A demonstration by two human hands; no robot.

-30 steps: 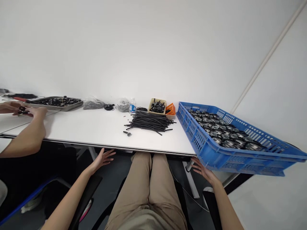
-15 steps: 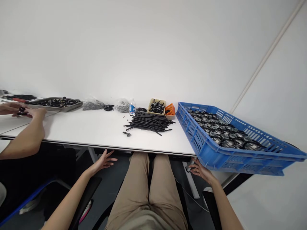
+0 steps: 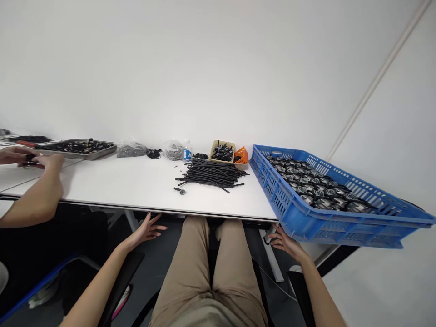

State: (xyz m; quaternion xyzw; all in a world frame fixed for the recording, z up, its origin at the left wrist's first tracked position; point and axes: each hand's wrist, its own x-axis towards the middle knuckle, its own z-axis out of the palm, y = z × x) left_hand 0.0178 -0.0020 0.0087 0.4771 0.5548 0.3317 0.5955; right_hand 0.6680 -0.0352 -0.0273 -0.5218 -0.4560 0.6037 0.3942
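Beside right hand (image 3: 286,240), blue crate (image 3: 323,234) overhanging table (image 3: 116,181); black tubes (image 3: 211,172) nearby

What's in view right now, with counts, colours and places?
table: one, white, central
crate: one, blue, table's right end
round parts: many, black and silver, in crate
rods: many, black, mid-table
small part: one, dark, near rods
tub: one, yellow, behind rods
basket: one, orange, right of tub
bottle: one, clear, left of tub
bags: two, clear, left of bottle
tangles: several, black, table's back
metal tray: one, grey, left
handle: one, red, by metal tray
co-worker's hands: two, bare, far left
legs: two, beige trousers, before table
left hand: one, bare, near table's edge
right hand: one, bare, by crate's corner
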